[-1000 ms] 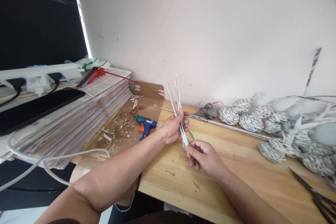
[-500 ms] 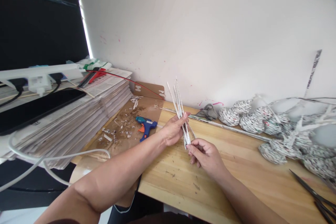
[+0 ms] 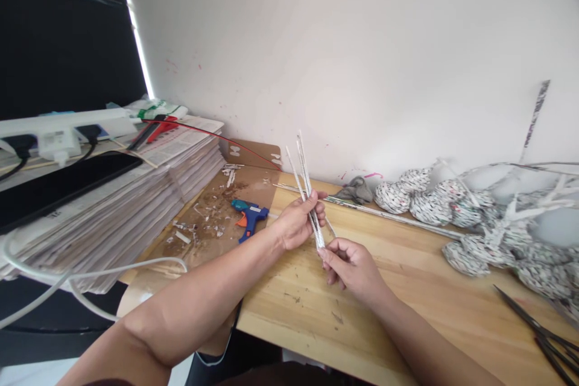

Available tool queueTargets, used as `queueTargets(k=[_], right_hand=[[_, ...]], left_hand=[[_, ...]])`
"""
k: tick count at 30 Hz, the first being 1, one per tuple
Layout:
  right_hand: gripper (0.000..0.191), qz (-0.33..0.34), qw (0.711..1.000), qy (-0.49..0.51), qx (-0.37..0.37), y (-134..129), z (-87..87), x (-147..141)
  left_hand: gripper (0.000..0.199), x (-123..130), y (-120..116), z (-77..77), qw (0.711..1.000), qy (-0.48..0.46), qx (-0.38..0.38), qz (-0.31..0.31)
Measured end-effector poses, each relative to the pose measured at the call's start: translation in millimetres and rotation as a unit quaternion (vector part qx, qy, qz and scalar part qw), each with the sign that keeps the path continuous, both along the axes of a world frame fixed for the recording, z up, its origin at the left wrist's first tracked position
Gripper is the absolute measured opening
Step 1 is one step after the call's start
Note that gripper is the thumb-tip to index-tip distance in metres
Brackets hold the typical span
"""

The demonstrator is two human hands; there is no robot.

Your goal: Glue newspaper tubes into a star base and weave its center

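Several thin rolled paper sticks (image 3: 302,166) stand up in a narrow bundle above the wooden table (image 3: 289,307). My left hand (image 3: 301,220) is closed around their middle, the thumb pressed across them. At the bundle's lower end, my right hand (image 3: 346,262) pinches the sticks between thumb and fingers. Another thin stick end shows between the two hands, slanting down to the right hand. To the left of my left hand lies a blue glue gun (image 3: 252,217) with an orange trigger, on brown cardboard.
Long paper rods (image 3: 393,216) lie along the table's back. Woven paper pieces (image 3: 432,208) fill the right side, with black scissors (image 3: 534,325) in front. At the left are stacked newspapers (image 3: 181,175), a power strip (image 3: 108,123), a black phone (image 3: 67,184) and white cables (image 3: 136,264).
The upper ends of the sticks have drawn closer together on the right, and my left fingers have curled further round the bundle. The whole view has shifted slightly.
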State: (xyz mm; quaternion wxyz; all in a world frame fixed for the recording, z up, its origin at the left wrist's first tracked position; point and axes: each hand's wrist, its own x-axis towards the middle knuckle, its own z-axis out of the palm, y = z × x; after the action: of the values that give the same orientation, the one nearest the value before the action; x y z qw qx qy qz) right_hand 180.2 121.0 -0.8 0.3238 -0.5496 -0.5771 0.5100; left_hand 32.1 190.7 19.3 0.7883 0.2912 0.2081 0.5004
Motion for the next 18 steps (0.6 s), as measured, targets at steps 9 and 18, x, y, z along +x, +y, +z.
queueTargets(k=[9,18], right_hand=[[0.036,0.003,1.000,0.008,0.021,-1.0,-1.2,-1.6],[0.047,-0.018,0.998,0.062,-0.020,1.6,-2.7,2.7]], left_hand=[[0.024,0.9,-0.2,-2.4,1.000,-0.017,0.015,-0.016],[0.013,-7.7,6.4,6.2,1.000,-0.025,0.009,0.010]])
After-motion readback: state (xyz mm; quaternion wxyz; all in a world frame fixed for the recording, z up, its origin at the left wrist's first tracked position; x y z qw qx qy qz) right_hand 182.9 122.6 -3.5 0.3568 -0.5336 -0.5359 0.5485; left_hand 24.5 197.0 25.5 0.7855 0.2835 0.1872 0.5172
